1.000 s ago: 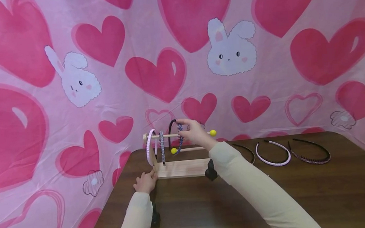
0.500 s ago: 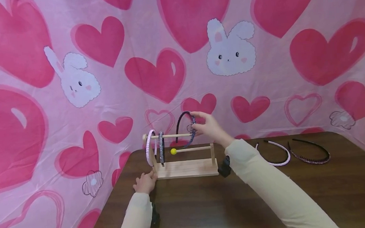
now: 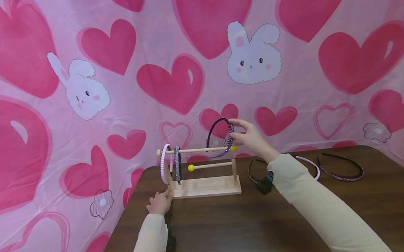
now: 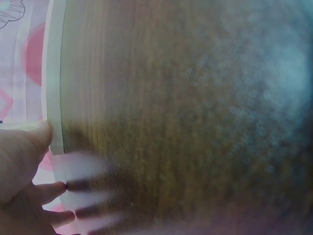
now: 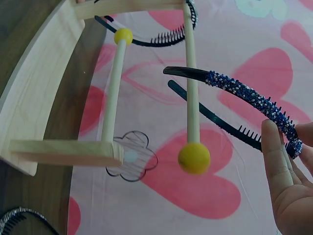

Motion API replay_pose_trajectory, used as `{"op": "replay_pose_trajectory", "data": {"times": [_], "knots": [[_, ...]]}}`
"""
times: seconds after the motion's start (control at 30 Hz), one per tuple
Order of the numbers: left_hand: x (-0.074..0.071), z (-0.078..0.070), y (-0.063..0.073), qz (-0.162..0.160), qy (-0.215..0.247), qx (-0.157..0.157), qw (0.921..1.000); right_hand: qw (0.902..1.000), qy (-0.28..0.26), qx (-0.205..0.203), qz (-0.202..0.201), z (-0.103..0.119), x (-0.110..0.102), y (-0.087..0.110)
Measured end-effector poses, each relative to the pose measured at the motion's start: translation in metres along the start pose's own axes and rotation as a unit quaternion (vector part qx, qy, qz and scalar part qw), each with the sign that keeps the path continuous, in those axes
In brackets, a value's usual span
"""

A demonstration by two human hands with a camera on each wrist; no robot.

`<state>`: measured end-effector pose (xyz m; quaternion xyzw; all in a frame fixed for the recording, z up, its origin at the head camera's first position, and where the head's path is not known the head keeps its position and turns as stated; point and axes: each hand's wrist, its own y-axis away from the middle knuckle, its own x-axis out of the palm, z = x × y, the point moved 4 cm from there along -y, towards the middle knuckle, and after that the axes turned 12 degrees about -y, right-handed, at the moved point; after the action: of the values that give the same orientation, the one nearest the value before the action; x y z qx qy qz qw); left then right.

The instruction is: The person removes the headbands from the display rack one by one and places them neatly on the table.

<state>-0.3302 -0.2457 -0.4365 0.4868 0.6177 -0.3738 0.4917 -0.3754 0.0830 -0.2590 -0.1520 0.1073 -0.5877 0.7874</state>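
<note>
My right hand (image 3: 254, 137) pinches a blue glittery headband (image 3: 232, 133) with comb teeth between thumb and fingers. In the right wrist view, the headband's two arms (image 5: 249, 95) lie on either side of the upper rod, near its yellow end ball (image 5: 194, 158). A wooden two-rod rack (image 3: 207, 187) stands on the table. Its upper rod (image 3: 196, 150) also carries a pale pink headband (image 3: 163, 164) and a silvery glitter headband (image 3: 178, 165) at the left. My left hand (image 3: 159, 203) touches the left end of the base, thumb on the wood edge.
On the brown table (image 3: 209, 224), right of the rack, lie a dark headband (image 3: 251, 173), partly hidden by the right wrist, a pale pink one (image 3: 313, 164) and a dark glittery one (image 3: 345, 177). The lower rod (image 3: 213, 165) points left and ends in a yellow ball. A heart-patterned cloth (image 3: 170, 85) hangs behind.
The right hand has moved to the right and slightly up with the blue headband, along the upper rod toward its ball end. The left hand has stayed at the base.
</note>
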Motion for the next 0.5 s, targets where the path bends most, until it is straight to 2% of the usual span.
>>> {"op": "replay_pose_trajectory", "data": {"times": [0.5], "knots": [[0.0, -0.001, 0.0, 0.0, 0.002, 0.002, 1.0, 0.9997, 0.0, -0.011, -0.022, -0.002, -0.05, 0.025]]}}
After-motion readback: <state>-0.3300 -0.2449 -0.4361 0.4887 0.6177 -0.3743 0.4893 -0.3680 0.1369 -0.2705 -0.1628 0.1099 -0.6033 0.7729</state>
